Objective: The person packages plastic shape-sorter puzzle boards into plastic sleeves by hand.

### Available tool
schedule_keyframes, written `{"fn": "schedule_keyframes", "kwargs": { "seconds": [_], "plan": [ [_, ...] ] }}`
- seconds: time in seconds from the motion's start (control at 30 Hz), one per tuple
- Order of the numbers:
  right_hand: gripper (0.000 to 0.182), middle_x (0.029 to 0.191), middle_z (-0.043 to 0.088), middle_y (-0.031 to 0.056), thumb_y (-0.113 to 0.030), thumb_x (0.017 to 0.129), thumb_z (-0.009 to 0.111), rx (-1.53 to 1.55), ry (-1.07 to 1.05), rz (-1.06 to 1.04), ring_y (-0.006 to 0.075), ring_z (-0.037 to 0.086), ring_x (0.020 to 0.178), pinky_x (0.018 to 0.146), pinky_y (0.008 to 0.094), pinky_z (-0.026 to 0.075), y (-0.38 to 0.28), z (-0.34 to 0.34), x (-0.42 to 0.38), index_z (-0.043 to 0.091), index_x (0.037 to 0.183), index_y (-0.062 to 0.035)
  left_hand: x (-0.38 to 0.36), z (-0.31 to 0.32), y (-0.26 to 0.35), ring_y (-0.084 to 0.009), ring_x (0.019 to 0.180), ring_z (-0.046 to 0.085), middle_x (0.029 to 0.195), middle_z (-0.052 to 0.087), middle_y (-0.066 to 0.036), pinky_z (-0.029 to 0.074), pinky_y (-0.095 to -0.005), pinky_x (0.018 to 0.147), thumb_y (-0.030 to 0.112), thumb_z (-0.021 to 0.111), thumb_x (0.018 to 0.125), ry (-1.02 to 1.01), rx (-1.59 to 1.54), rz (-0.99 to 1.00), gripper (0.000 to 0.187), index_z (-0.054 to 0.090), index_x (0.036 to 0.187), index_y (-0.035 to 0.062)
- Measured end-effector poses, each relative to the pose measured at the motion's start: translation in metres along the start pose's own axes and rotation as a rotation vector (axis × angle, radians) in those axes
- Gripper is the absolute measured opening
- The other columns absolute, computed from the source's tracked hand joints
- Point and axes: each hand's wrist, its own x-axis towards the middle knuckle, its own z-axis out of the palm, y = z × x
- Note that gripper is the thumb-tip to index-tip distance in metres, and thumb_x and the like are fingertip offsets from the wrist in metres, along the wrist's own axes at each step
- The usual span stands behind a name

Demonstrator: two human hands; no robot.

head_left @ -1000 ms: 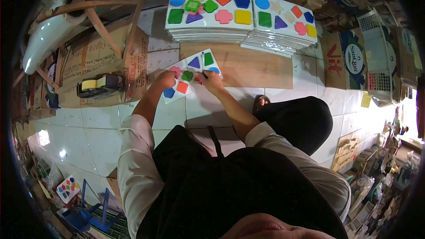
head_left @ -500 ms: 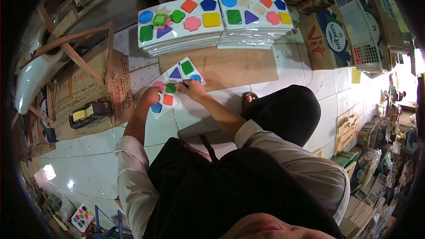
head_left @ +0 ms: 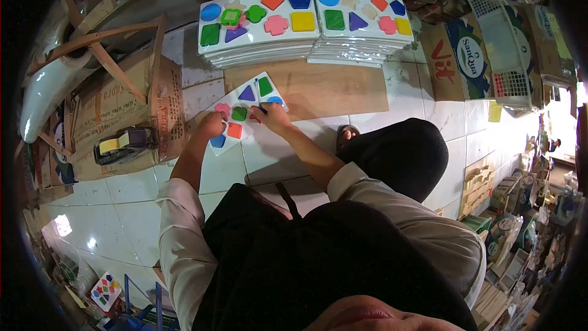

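A white shape-puzzle board point(head_left: 234, 97) lies aslant on the floor, overlapping a brown sheet. It carries a green rectangle point(head_left: 265, 86), a purple triangle point(head_left: 247, 93), a green flower point(head_left: 239, 114), a pink piece point(head_left: 222, 109), an orange square point(head_left: 234, 130) and a blue pentagon point(head_left: 217, 141). My left hand point(head_left: 212, 124) is at the board's left end, its fingers closed together beside the pink piece and covering that corner. Above the board's right part, my right hand point(head_left: 275, 117) closes around a small dark slim object point(head_left: 263, 109), near a red piece and a partly covered blue circle.
Two stacks of wrapped puzzle boards point(head_left: 257, 40) stand beyond the brown sheet point(head_left: 343, 89). A tape dispenser point(head_left: 125, 145) sits left, by a cardboard box point(head_left: 122, 101) and wooden frame. Cartons point(head_left: 456, 61) and a white crate point(head_left: 499, 37) stand right. My knee point(head_left: 416, 153) is nearby.
The view has shifted slightly, so the stacks appear a little farther right. Both hands stay at the board, and the right-hand fingers have moved slightly over it.
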Motion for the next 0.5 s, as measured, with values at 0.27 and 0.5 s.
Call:
{"fn": "schedule_keyframes", "kwargs": {
  "seconds": [0.27,0.5],
  "plan": [
    [0.032,0.058,0.057,0.0105,-0.029,0.08,0.059,-0.16,0.029,-0.038,0.0214,0.056,0.054,0.052,0.0325,0.043,0.013,0.006,0.004,0.059,0.064,-0.002,-0.002,0.0,-0.001,-0.0306,0.088,0.057,0.088,0.061,-0.015,0.045,-0.0371,0.077,0.007,0.057,0.066,0.02,-0.025,-0.011,0.02,0.058,0.086,0.0061],
    [0.03,0.061,0.058,0.0109,-0.029,0.08,0.059,-0.143,-0.001,-0.006,0.0213,0.057,0.056,0.054,0.0323,0.044,0.021,0.01,0.006,0.06,0.067,-0.0011,-0.003,0.004,-0.009,-0.0314,0.087,0.057,0.088,0.06,-0.016,0.045,-0.0375,0.077,0.007,0.057,0.065,0.028,0.001,0.031,0.019,0.058,0.085,0.0061]
  ]
}}
